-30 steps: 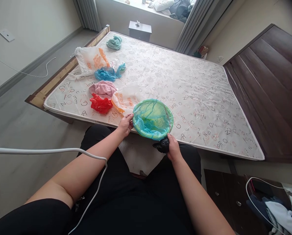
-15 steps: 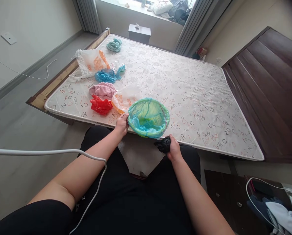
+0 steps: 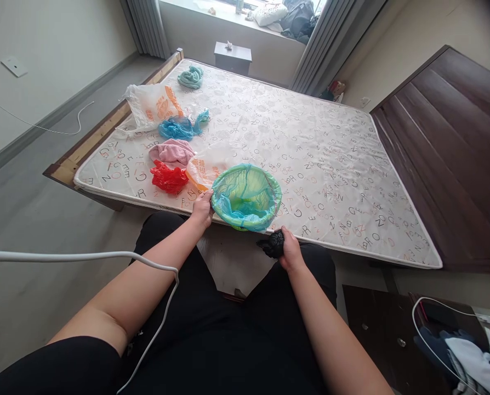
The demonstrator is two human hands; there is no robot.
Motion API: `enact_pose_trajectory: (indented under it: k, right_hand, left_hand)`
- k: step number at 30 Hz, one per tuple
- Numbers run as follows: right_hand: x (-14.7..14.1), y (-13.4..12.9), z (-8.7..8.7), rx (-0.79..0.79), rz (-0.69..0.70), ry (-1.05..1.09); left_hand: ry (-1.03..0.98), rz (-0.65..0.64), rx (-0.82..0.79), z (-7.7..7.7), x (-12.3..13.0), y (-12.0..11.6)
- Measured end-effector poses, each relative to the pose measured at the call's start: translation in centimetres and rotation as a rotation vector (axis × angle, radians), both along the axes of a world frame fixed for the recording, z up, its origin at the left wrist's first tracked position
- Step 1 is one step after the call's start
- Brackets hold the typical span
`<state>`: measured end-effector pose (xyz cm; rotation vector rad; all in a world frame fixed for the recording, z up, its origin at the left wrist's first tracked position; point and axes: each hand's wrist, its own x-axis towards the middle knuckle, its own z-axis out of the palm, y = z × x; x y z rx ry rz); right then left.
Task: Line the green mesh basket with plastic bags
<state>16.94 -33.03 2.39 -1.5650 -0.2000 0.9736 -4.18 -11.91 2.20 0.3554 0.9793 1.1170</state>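
Observation:
A green bin [image 3: 245, 171] lined with a thin blue plastic bag [image 3: 249, 211] sits at the near edge of the mattress, its mouth tilted toward me. My left hand [image 3: 203, 209] is closed at the bin's left rim, gripping it. In my right hand [image 3: 291, 249], below and right of the bin, is a crumpled black plastic bag [image 3: 273, 244]. Left of the bin lie a white and orange plastic bag [image 3: 206, 167], a red plastic bag [image 3: 167, 176] and a pink cloth [image 3: 172, 152].
Farther up the mattress [image 3: 311, 142] are a blue plastic bag [image 3: 176, 128], another white and orange bag [image 3: 152, 104] and a teal cloth [image 3: 191, 77]. A white cable [image 3: 105, 255] crosses over my left arm. A dark nightstand [image 3: 372, 318] stands at lower right.

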Motion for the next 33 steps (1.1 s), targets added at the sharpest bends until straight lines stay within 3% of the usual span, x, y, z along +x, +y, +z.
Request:
enact_pose_trajectory:
  k: [11,33]
  right_hand:
    - [-0.2,-0.1,0.4,0.002,0.016,0.039]
    - [-0.3,-0.1,0.7,-0.027,0.036,0.073]
  left_hand:
    - [0.087,0.135,0.015,-1.1,-0.4,0.8]
    - [0.107,0.163,0.017,-1.3,-0.6,1.0]
